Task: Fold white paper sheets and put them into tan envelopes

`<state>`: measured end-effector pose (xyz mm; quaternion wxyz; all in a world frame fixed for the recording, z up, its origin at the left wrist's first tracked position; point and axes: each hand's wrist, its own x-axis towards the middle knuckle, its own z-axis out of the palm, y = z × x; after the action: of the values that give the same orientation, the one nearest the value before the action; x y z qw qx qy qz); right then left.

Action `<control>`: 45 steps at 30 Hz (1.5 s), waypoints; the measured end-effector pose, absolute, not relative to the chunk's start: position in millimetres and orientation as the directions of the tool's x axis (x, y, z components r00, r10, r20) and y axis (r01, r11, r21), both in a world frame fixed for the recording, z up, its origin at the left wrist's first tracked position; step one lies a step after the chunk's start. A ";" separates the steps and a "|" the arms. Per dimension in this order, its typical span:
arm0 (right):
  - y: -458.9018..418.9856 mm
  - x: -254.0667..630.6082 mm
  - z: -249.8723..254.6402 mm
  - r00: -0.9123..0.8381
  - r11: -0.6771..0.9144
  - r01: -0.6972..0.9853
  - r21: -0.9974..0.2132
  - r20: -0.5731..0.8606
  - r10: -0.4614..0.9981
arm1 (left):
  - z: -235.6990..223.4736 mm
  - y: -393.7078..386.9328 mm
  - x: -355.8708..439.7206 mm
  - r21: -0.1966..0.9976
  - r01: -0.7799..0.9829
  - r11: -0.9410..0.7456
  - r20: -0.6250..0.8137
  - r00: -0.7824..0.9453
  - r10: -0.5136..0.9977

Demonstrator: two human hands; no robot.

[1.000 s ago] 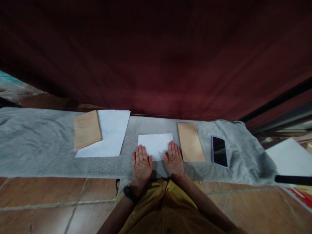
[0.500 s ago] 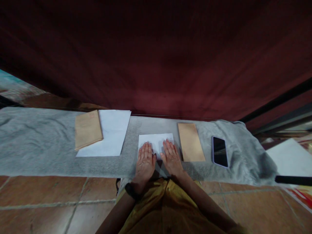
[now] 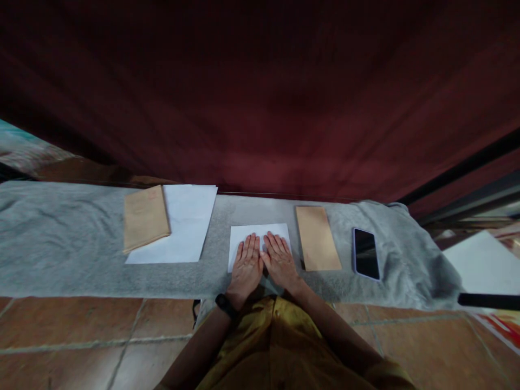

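A small white sheet of paper, perhaps folded, lies on the grey cloth in front of me. My left hand rests flat on its left half, fingers stretched out. On the right half lies my right hand, palm down and fingers extended. The two thumbs are close together, near touching. Both palms cover the sheet's near part. Just right of my right hand is a brown envelope, apart from it.
Left on the grey cloth, a stack of brown envelopes overlaps larger white sheets. A phone lies right of the single envelope. Behind hangs a dark red curtain. At far right is a white panel.
Both hands have slid toward each other over the white paper and slightly away from me, bringing the thumbs close together. The envelopes and phone stay where they were.
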<state>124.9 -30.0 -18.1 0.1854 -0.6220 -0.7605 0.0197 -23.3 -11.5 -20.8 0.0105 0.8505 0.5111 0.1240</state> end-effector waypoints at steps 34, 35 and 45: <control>-36.1 136.3 -30.1 0.100 -0.009 0.964 -0.265 0.332 0.938 | -18.6 -7.1 -41.3 0.273 0.934 -0.229 0.356 0.123 0.927; -35.5 136.3 -29.1 0.097 -0.001 0.963 -0.271 0.341 0.935 | -17.8 -6.6 -40.9 0.272 0.935 -0.229 0.358 0.122 0.926; -11.1 129.0 -18.5 -0.126 0.208 0.934 -0.290 0.275 0.953 | -5.8 7.4 -24.0 0.183 0.878 -0.442 0.169 0.415 0.894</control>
<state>129.0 -11.1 -18.5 0.2030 -0.6290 -0.7500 0.0233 -24.0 7.4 -5.8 0.0331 0.8405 0.5270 0.1212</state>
